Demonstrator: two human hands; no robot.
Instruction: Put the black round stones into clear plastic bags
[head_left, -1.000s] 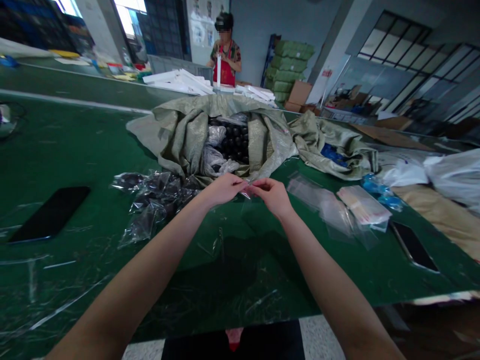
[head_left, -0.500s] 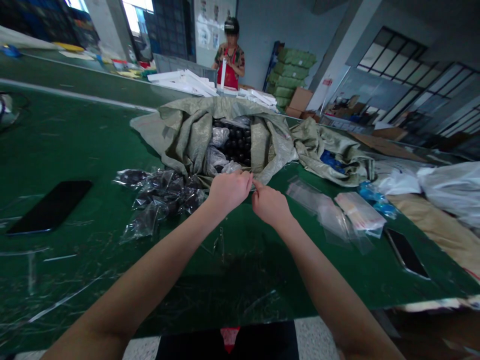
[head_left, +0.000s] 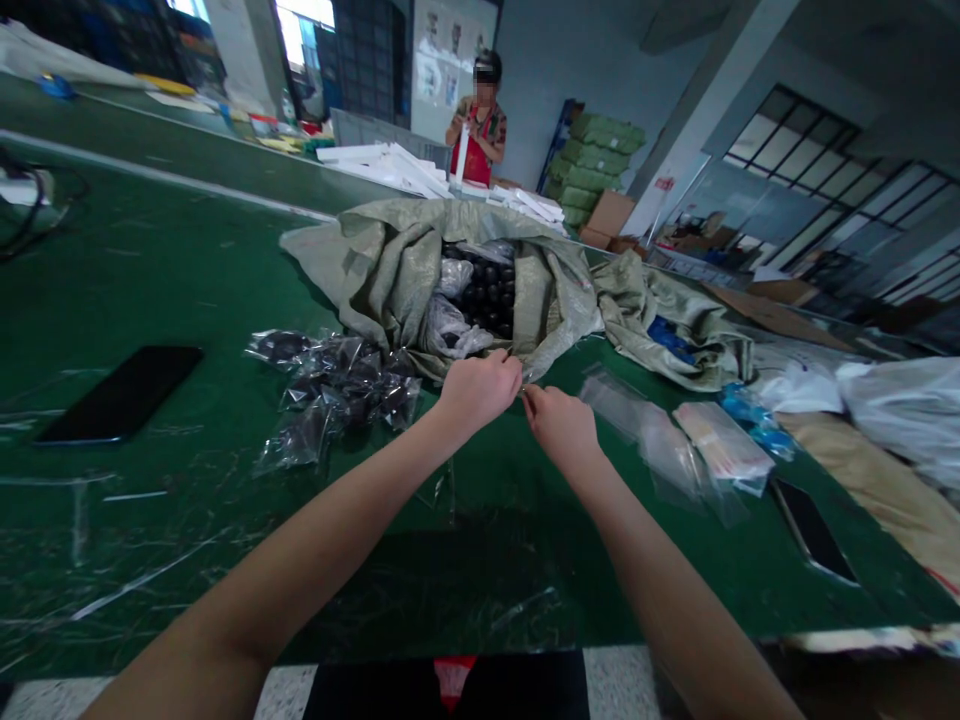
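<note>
My left hand [head_left: 480, 388] is closed at the front lip of an olive woven sack [head_left: 390, 270], its fingers curled and pointing right. My right hand [head_left: 562, 425] is closed just beside it, thumb and forefinger pinched close to the left fingertips. A thin bit of something shows between the two hands, too small and hidden to name. Inside the sack's opening lie many shiny black balls [head_left: 491, 295] and crumpled clear plastic [head_left: 450, 325]. Left of my hands sits a pile of clear plastic bags with dark things in them [head_left: 337, 385].
Flat clear bags [head_left: 637, 420] and a stacked bundle of them [head_left: 724, 440] lie to the right, near a phone [head_left: 814, 530]. A black tablet-like slab [head_left: 120, 395] rests at left. A second sack [head_left: 667, 320] holds blue stuff. A person [head_left: 480, 130] stands behind white strips [head_left: 390, 168].
The view has shifted, so the table's things appear slightly farther right. My hands stay together at the sack's lip, now slightly lower and a little more apart.
</note>
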